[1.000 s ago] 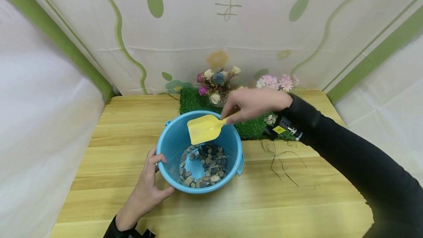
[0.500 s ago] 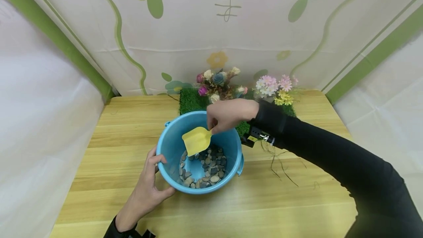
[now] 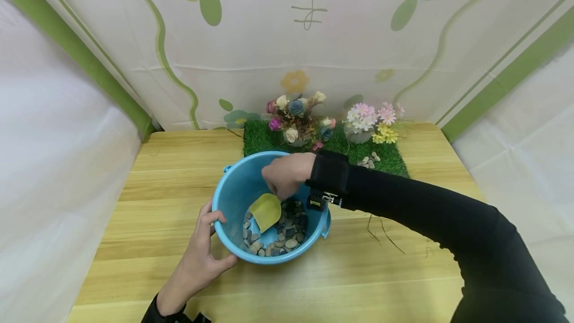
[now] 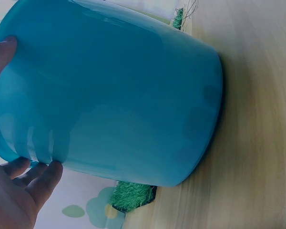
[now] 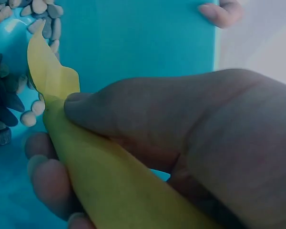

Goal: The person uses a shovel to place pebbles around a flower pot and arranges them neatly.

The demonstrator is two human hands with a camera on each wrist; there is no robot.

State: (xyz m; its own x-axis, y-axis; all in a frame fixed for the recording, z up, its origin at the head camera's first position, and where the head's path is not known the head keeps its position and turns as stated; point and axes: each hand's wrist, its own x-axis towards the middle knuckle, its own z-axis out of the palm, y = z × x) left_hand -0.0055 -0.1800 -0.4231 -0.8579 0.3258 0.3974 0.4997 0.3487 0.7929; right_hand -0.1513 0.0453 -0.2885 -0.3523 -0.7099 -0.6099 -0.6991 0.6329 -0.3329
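Note:
A blue bucket (image 3: 230,236) stands on the wooden table with grey, black and pale pebbles (image 3: 290,233) over its bottom. My left hand (image 3: 199,258) grips its rim on the left, with the thumb low on the near side and the fingers at the edge. Inside the bucket, my right hand (image 3: 289,173) holds a yellow shovel (image 3: 266,212) by the handle. In the right wrist view the thumb lies along the handle (image 5: 100,162) and the fingers curl below it. The shovel's blade is down by the pebbles; whether it touches them is unclear.
Behind the bucket lies a green turf mat (image 3: 260,138) bearing a mixed bouquet (image 3: 298,118), pink and yellow flowers (image 3: 372,118) and a small pile of stones (image 3: 369,160). Thin dark root-like strands (image 3: 385,236) lie on the table (image 3: 358,273) to the right. A printed curtain (image 3: 251,39) hangs behind.
My right hand has moved down and left into the bucket, bringing the yellow shovel from rim height to the pebbles. My left hand has stayed on the rim.

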